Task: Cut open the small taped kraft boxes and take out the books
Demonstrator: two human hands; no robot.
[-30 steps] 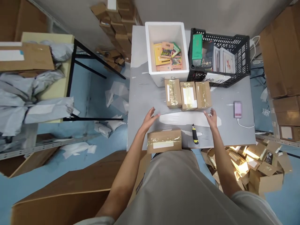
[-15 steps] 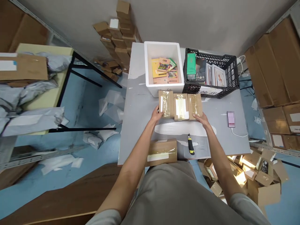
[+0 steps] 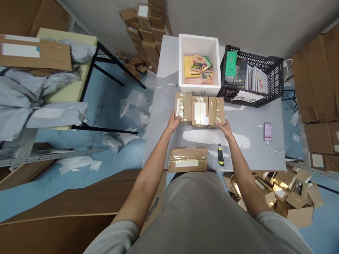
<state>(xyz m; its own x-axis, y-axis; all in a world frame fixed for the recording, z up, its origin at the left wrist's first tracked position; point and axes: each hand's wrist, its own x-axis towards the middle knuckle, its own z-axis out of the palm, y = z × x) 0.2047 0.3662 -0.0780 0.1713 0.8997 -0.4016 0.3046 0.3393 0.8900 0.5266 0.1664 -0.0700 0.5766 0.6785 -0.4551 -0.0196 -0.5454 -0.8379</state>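
Three small taped cardboard boxes stand side by side on the grey table: a left box (image 3: 183,106), a middle box (image 3: 200,111) with a white label, and a right box (image 3: 216,109). My left hand (image 3: 173,121) grips the left box at its near left corner. At the other end of the row, my right hand (image 3: 224,127) holds the right box, thumb on its near top edge. The fingers behind the boxes are partly hidden. Closer to my body lie a longer taped cardboard box (image 3: 188,160) and a black-and-yellow utility knife (image 3: 220,155).
Behind the row stand a white foam box (image 3: 181,63) with booklets and a black plastic crate (image 3: 277,77) with books and a green box (image 3: 231,65). A phone (image 3: 268,132) on a cable lies right. Opened cartons (image 3: 296,199) pile on the floor; parcels (image 3: 53,114) fill a left table.
The view has shifted. Both hands have slid the row of three boxes a little to the left relative to the foam box and the table; the grip looks the same.
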